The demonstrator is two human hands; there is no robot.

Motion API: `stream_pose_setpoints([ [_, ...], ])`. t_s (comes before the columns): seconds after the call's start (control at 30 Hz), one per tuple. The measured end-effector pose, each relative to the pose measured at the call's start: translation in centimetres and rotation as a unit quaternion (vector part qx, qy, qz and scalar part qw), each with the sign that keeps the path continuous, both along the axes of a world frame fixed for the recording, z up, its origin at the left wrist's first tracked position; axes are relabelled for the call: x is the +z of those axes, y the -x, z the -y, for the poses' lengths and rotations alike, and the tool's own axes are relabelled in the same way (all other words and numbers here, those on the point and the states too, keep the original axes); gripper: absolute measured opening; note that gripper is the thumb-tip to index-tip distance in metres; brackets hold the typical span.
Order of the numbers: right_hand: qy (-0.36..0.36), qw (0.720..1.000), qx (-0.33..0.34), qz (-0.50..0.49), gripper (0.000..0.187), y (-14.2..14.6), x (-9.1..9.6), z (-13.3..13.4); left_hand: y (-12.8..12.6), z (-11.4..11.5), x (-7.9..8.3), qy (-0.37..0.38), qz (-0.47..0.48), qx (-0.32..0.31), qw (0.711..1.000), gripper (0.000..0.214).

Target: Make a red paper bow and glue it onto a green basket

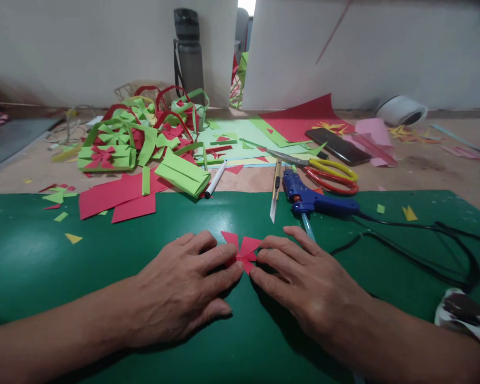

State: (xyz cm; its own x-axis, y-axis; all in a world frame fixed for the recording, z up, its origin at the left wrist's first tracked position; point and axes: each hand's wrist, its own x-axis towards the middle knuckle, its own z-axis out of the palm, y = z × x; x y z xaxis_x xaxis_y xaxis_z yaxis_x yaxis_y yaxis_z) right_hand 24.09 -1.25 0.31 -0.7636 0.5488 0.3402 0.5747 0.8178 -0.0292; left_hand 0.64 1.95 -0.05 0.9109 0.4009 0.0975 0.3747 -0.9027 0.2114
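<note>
A small red paper bow [242, 250] lies on the green cutting mat [104, 250]. My left hand [184, 290] rests palm down on the mat, its fingertips pressing the bow's left side. My right hand [304, 280] lies opposite, fingertips pinching and pressing the bow's right side. Both hands have fingers together on the paper. Part of the bow is hidden under the fingertips.
Just beyond the hands lie a blue glue gun [314, 200] with its black cord [424, 245], a craft knife [275, 194], scissors [324, 173], a white pen [216, 180], a phone [338, 146]. Green and red paper baskets and scraps [140, 144] pile at back left. A grey bottle [188, 50] stands by the wall.
</note>
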Motion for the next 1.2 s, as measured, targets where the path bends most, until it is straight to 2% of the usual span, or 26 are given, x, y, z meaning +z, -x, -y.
stream_pose_setpoints([
  [0.3,0.034,0.999,-0.015,-0.010,0.037,0.33,-0.01,-0.04,-0.11,0.08,0.22,0.037,-0.015,0.007,0.999,0.041],
  [0.93,0.011,1.000,-0.017,-0.015,0.032,0.28,0.16,-0.07,0.07,0.10,-0.05,0.011,0.009,0.007,1.000,0.041],
  [1.2,0.069,0.994,-0.057,-0.057,0.036,0.24,0.07,0.24,-0.20,0.22,0.30,0.014,-0.011,0.014,1.000,0.038],
])
